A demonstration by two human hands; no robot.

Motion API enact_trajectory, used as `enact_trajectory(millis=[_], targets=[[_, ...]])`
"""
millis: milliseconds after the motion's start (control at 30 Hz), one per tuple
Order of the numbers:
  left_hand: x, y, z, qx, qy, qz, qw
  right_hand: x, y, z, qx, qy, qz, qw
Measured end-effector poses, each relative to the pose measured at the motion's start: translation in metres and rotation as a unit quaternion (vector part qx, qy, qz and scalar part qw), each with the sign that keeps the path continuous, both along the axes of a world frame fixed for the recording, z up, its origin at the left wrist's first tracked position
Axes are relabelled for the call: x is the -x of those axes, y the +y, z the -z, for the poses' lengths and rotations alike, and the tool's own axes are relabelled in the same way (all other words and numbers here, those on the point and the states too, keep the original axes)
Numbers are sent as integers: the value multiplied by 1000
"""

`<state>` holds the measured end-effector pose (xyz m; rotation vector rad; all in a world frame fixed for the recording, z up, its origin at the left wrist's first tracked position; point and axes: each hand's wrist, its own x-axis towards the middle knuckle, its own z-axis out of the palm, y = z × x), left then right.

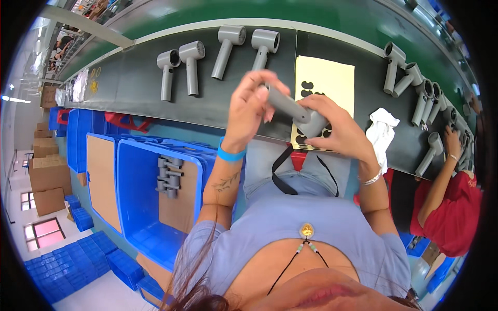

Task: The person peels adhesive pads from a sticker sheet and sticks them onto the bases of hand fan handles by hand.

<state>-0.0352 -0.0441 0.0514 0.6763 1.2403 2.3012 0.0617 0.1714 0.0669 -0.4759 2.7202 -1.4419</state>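
Observation:
Over the near edge of the bench I have a grey hair dryer housing (290,108), tilted, with its handle toward the upper left. My right hand (337,124) is closed around its round head. At the handle's free end, the bent fingers of my left hand (251,103) close on the tip; a blue band circles that wrist. Beneath and beyond the housing lies a pale yellow sheet (337,78) bearing several black oval stickers (307,85), partly covered by my right hand. Just right of that hand is a crumpled white cloth (381,132).
Several grey dryer housings (192,62) rest on the dark bench (129,78) at left, and more (394,62) at right. A co-worker in a red shirt (451,217) reaches in there. Left of me stands a blue crate (140,217) holding grey housings on cardboard.

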Motion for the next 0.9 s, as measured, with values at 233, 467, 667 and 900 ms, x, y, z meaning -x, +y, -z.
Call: enact_trajectory(millis=[233,467,667,900], targets=[[74,-28,49,343,192,-373,841,64,-47,20,153,-91,210,961],[85,-40,34,267,138,-351,887,135,-98,27,93,-41,187,977],[83,-42,50,344,213,-341,849,149,-106,37,12,0,193,981],[74,-38,56,433,348,-385,737,111,-94,51,-114,214,232,942]])
